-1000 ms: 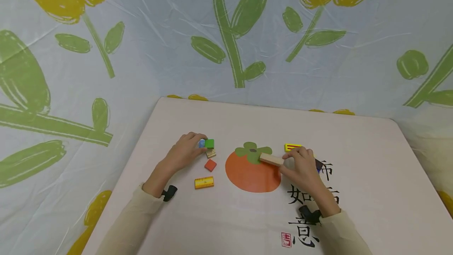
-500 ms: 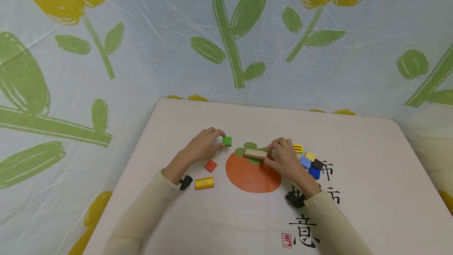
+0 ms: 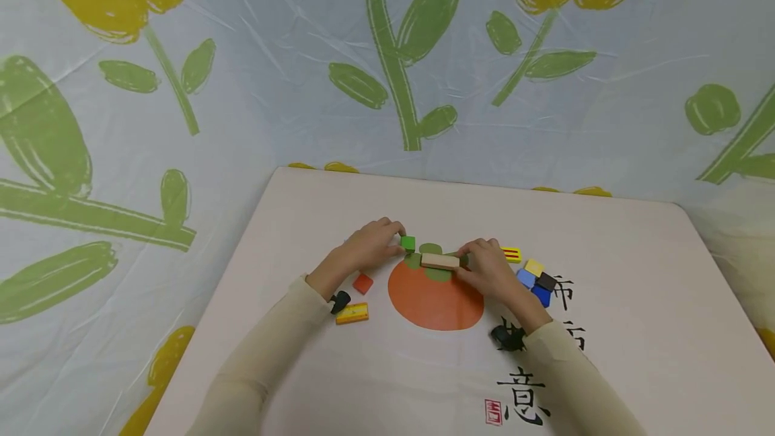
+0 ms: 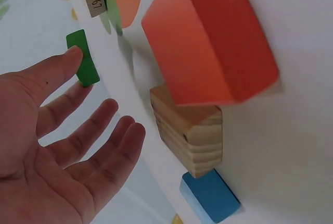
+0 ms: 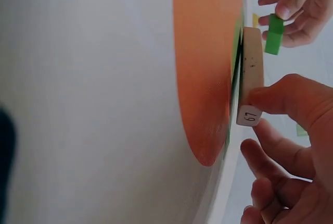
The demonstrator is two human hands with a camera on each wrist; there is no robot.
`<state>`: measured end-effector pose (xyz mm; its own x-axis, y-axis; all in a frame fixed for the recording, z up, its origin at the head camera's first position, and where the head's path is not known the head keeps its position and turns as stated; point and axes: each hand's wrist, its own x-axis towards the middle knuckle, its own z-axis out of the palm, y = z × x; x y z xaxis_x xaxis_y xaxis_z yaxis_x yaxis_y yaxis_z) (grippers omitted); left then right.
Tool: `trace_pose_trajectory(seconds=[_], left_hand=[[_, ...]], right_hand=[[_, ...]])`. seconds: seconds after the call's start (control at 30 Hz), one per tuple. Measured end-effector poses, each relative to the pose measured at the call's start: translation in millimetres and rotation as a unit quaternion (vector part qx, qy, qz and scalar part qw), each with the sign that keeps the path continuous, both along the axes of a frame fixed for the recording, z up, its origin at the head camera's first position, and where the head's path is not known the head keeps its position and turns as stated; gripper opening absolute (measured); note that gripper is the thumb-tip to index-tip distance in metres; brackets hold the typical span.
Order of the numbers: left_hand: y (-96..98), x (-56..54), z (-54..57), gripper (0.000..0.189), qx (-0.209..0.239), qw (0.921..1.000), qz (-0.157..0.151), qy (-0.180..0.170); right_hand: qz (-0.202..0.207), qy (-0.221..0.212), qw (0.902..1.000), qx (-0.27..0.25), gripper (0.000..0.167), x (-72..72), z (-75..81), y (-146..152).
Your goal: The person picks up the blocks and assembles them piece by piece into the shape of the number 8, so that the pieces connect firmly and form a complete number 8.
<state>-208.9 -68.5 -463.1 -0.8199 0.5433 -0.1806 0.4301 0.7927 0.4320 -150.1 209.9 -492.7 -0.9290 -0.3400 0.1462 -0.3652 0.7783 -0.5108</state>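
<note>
My left hand (image 3: 372, 245) pinches a small green block (image 3: 408, 243) between thumb and index finger, its other fingers spread loosely. A long plain wooden block (image 3: 440, 262) is pinched at its right end by my right hand (image 3: 488, 268). This block has digits printed on its end (image 5: 250, 117) and lies over the leaves of the printed orange fruit (image 3: 436, 298); whether it touches the table I cannot tell. The green block is just left of it, apart from it. Below my left hand sit a red block (image 4: 213, 41), a striped-grain wooden block (image 4: 190, 133) and a blue block (image 4: 210, 195).
A yellow block (image 3: 352, 313) lies by the left wrist. Right of my right hand are a red-striped yellow block (image 3: 511, 255) and a cluster of yellow (image 3: 534, 267), light blue (image 3: 525, 278), black (image 3: 546, 281) and dark blue blocks (image 3: 541, 297). A flowered cloth (image 3: 290, 86) hangs behind the table.
My left hand has carried the green block right, away from the small blocks. My right hand has brought the wooden block left, turned nearly level across the printed leaves, then held it almost still.
</note>
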Motion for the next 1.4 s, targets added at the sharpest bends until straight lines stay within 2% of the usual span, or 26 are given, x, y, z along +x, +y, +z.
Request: trace_pose_trajectory(seconds=[0.17, 0.3, 0.4, 0.77, 1.13, 1.4], left_hand=[[4.5, -2.4, -1.6, 0.033, -0.010, 0.9998, -0.011, -0.009], [7.9, -3.8, -4.3, 0.031, -0.025, 0.9995, -0.015, -0.012], [11.7, -4.3, -5.9, 0.031, -0.034, 0.9992, -0.016, -0.010], [21.9, -3.4, -10.4, 0.032, -0.062, 0.9978, -0.007, 0.024], [26.1, -1.8, -4.9, 0.036, -0.073, 0.9969, -0.009, 0.027], [28.0, -0.3, -6.9, 0.034, -0.082, 0.9963, -0.005, 0.027]], right_hand=[[-0.007, -0.025, 0.9997, 0.004, 0.024, -0.2, 0.0, 0], [-0.006, -0.068, 0.9975, -0.017, 0.026, 0.3, 0.9, -1], [-0.002, -0.085, 0.9959, -0.030, 0.026, 0.6, 0.9, -1], [0.007, -0.083, 0.9963, -0.021, 0.025, 1.9, -1.1, 0], [0.004, -0.093, 0.9954, -0.024, 0.025, 1.6, -0.8, 1], [0.003, -0.101, 0.9945, -0.027, 0.025, 3.1, 1.3, 1]])
